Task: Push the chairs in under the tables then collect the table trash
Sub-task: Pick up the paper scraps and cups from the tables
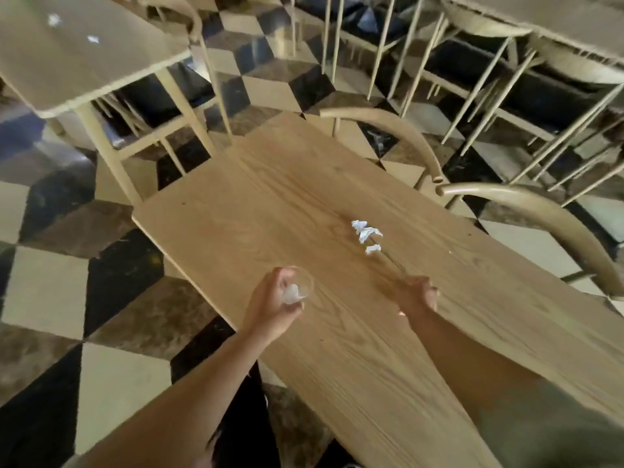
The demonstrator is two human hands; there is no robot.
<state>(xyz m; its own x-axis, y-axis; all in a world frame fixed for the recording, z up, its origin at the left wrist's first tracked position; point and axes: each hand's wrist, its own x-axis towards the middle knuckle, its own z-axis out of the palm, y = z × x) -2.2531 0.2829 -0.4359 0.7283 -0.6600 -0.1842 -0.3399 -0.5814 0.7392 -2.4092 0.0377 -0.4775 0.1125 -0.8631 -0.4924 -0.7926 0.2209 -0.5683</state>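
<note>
My left hand (pixel 275 307) holds a clear plastic cup (pixel 302 287) with a white crumpled paper inside, just over the near left edge of the wooden table (pixel 270 204). My right hand (pixel 417 295) is closed around thin tongs (pixel 393 265) whose tips reach toward three white crumpled paper scraps (pixel 366 234) lying in the middle of the table. Two curved wooden chair backs (pixel 388 125) (pixel 526 204) stand pushed in against the table's right side.
Another pale table (pixel 84 72) at the upper left carries two small white scraps (pixel 54 20), with a chair tucked under it. More tables and chair legs (pixel 472 79) fill the upper right. The floor has a black, tan and brown cube pattern (pixel 47 288).
</note>
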